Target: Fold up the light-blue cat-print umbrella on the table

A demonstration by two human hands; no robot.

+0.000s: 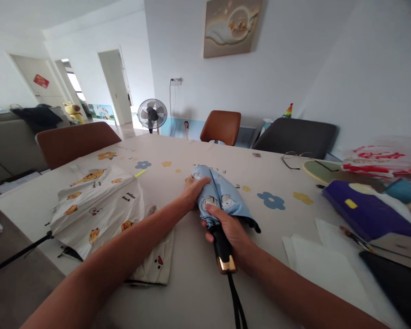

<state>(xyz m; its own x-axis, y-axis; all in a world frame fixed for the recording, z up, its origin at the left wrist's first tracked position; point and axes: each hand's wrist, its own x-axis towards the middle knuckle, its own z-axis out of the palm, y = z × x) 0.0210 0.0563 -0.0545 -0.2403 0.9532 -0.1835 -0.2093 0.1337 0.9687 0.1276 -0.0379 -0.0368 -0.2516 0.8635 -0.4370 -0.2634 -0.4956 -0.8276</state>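
A light blue folding umbrella [222,187] with cartoon animals lies over the table, its canopy gathered but one flap hanging loose on the right. Its black handle [222,246] has a gold end and a black strap [236,301], and points toward me. My left hand [194,188] is closed on the far left side of the canopy. Around the canopy's base, just above the handle, my right hand [228,228] is wrapped. Left of my left forearm a cream umbrella [106,210] with yellow ducks lies loosely folded, partly hidden by that arm.
White sheets [322,260], a dark tablet-like slab [393,278], a purple pack [359,210] and a red-and-white plastic bag [387,155] crowd the table's right side. Glasses [294,160] lie farther back. Chairs [221,127] stand along the far edge, a fan [152,114] beyond.
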